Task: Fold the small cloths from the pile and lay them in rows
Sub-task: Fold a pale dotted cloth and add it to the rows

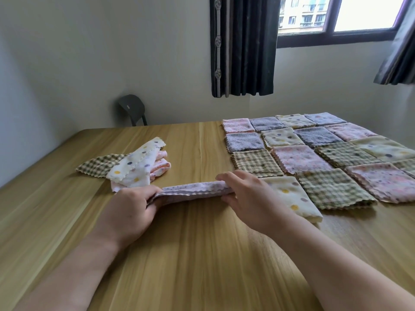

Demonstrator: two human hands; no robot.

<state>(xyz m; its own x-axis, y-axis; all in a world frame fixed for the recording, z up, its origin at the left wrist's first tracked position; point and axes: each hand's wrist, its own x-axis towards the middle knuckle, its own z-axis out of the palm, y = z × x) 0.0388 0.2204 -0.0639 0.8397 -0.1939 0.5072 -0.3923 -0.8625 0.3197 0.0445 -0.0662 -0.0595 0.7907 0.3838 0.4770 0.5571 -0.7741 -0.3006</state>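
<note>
A purple dotted cloth (194, 191), folded into a long strip, is stretched just above the wooden table (197, 254). My left hand (132, 209) grips its left end and my right hand (244, 196) pinches its right end. Behind my left hand lies the pile of unfolded cloths (134, 164), with a cream dotted one on top, a checked one beneath and pink ones at the side. On the right, several folded cloths lie in rows (314, 153). The nearest is a cream dotted square (292, 198), partly under my right wrist.
A dark chair (132, 108) stands behind the table's far left edge against the wall. Dark curtains (242, 46) hang beside a window (336, 16) at the back right. Bare tabletop stretches in front of my arms and between the pile and the rows.
</note>
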